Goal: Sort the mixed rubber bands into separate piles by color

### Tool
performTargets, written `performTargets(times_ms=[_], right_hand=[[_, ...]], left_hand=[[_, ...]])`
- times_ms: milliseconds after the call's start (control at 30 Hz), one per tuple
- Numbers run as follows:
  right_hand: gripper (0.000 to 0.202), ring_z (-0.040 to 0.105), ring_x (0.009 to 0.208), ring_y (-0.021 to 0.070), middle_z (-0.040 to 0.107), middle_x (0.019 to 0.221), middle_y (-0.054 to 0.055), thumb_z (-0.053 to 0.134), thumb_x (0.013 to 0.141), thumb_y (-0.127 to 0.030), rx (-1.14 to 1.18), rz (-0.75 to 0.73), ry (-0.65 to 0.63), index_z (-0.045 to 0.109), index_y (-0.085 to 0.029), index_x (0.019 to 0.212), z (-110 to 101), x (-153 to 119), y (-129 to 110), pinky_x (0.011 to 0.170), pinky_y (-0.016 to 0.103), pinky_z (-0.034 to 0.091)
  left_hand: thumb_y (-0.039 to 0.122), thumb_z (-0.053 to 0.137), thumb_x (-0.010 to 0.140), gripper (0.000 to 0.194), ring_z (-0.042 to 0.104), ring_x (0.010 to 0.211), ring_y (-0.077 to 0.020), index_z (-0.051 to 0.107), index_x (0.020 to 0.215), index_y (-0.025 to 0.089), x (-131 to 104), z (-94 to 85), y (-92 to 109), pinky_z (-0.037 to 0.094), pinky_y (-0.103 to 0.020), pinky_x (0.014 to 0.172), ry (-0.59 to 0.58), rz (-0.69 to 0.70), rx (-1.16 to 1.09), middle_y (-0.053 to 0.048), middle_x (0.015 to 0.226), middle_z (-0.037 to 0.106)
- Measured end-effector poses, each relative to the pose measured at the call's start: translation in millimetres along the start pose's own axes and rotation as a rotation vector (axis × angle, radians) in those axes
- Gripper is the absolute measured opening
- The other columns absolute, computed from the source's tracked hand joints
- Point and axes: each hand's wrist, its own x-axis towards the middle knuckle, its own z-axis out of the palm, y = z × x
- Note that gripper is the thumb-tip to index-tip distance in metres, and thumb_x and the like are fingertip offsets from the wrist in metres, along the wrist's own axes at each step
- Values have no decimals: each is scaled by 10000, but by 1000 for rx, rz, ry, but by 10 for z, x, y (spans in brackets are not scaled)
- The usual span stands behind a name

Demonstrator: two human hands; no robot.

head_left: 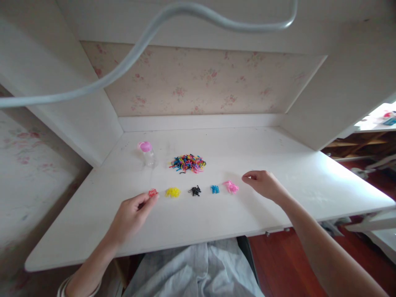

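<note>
A mixed heap of small coloured rubber bands [188, 163] lies on the white desk. In front of it runs a row of single-colour piles: red rubber bands [152, 192], yellow rubber bands [172, 192], black rubber bands [195, 190], blue rubber bands [214, 189] and pink rubber bands [231, 187]. My left hand [133, 214] is closed in a pinch, its fingertips at the near edge of the red pile. Just right of the pink pile, my right hand [262, 183] hovers with thumb and fingers pinched. Whatever either pinch holds is too small to make out.
A clear plastic bottle [149, 159] with a pink lid lies or leans at the back left of the desk [247, 144]. White side panels and a floral back wall enclose the desk. A pale cable [192, 9] crosses overhead.
</note>
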Motion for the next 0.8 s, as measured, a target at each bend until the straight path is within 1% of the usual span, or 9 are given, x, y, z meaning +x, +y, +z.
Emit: performTargets(times_ms=[100,200,267,333,467,567,700,800], right_hand=[[357,540,531,130,670,662,10,537,747,-486,213,110,101,737,-207,845,144,-84,227,501,236,366],[411,557,597,145,679,722,27,563,740,-527,395,184,192,724,-187,905,340,-222,400,539,242,391],[429,563,637,151,679,752,28,558,750,-547,402,190,239,716,-193,933,439,-313,446,571,246,397],[441,554,634,149,665,725,20,540,763,-561,366,177,273,714,-200,948,489,-378,442,578,247,391],[457,517,574,133,608,625,-4,507,780,-575,322,167,308,717,-206,947,481,-412,390,552,241,372],[470,496,547,126,580,594,-10,500,782,-582,330,162,312,718,-200,947,462,-394,385,536,237,363],[460,504,560,127,607,642,-1,514,778,-580,363,160,305,717,-201,941,471,-371,409,544,237,368],[454,502,561,127,596,633,-7,519,778,-579,378,155,295,716,-206,946,477,-360,410,541,237,366]], left_hand=[[500,421,862,428,372,520,-86,365,577,187,154,111,289,279,-200,511,-101,135,56,58,523,360],[482,405,874,395,448,529,-98,479,622,187,355,278,489,283,-213,517,-151,218,174,41,550,493],[461,420,871,353,523,590,-119,563,687,196,505,418,572,309,-222,546,-158,267,258,13,645,601],[443,441,864,305,576,658,-143,620,759,220,656,569,635,336,-236,579,-153,308,363,-4,743,661],[412,432,874,269,624,757,-183,644,863,246,932,838,722,390,-264,622,-111,331,567,-24,869,691],[355,402,895,263,633,825,-200,627,947,230,1091,965,735,421,-282,660,-76,324,631,-51,962,678],[300,363,915,273,630,876,-203,616,983,220,1208,1033,683,428,-287,678,-72,328,643,-67,1050,646],[309,359,921,283,626,886,-199,618,1007,233,1237,1034,642,428,-282,670,-95,346,645,-57,1060,633]])
